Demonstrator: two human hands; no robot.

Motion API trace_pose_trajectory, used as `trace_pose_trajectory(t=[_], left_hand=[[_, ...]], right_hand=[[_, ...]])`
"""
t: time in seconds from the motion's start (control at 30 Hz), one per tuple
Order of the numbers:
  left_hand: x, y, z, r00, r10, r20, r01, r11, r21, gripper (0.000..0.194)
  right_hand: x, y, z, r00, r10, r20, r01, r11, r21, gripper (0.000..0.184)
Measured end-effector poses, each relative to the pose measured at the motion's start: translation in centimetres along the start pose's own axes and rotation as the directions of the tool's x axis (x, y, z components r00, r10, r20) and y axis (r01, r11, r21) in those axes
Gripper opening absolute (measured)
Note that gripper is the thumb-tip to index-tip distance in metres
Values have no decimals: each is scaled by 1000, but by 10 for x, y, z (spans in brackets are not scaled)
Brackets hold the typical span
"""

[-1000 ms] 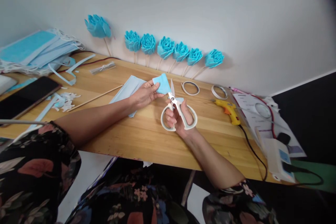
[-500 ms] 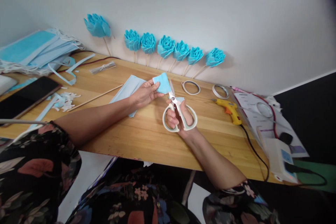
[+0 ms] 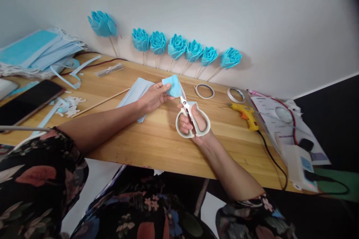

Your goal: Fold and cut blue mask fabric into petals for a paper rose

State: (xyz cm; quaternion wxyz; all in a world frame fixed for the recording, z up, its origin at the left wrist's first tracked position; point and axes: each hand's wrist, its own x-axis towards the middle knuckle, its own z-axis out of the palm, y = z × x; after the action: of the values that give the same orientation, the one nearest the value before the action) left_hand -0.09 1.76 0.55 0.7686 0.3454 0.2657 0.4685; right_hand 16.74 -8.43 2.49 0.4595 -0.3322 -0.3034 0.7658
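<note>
The blue fabric piece (image 3: 174, 86) is above the table (image 3: 159, 142), near its middle, pinched by the left hand (image 3: 155, 98); hold its edge taut. The right hand (image 3: 199, 121) grips the scissors (image 3: 184, 102), blades at the piece's right edge; cut in short, even strokes.

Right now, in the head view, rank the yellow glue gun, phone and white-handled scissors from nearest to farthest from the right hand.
From the right hand:
1. White-handled scissors: in its grip.
2. Yellow glue gun: to its right.
3. Phone: at the table's far left.
</note>
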Motion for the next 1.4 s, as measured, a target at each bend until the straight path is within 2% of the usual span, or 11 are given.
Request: trace_pose_trajectory(t=[0.47, 0.77, 1.27, 1.4], left_hand=[[2, -3, -4, 999, 45, 14, -45, 999, 0, 22], [3, -1, -3, 998, 36, -45, -37, 999, -20, 19], [0, -5, -2, 997, 45, 55, -52, 990, 129, 25], [-1, -6, -3, 991, 46, 123, -66, 985, 162, 29]], right_hand=[[0, 2, -3, 995, 35, 95, -30, 998, -52, 50], [0, 3, -5, 993, 56, 106, -48, 996, -77, 51], [2, 3, -7, 994, 5, 114, 8, 994, -112, 50], [1, 3, -6, 995, -6, 99, 17, 994, -111, 47]])
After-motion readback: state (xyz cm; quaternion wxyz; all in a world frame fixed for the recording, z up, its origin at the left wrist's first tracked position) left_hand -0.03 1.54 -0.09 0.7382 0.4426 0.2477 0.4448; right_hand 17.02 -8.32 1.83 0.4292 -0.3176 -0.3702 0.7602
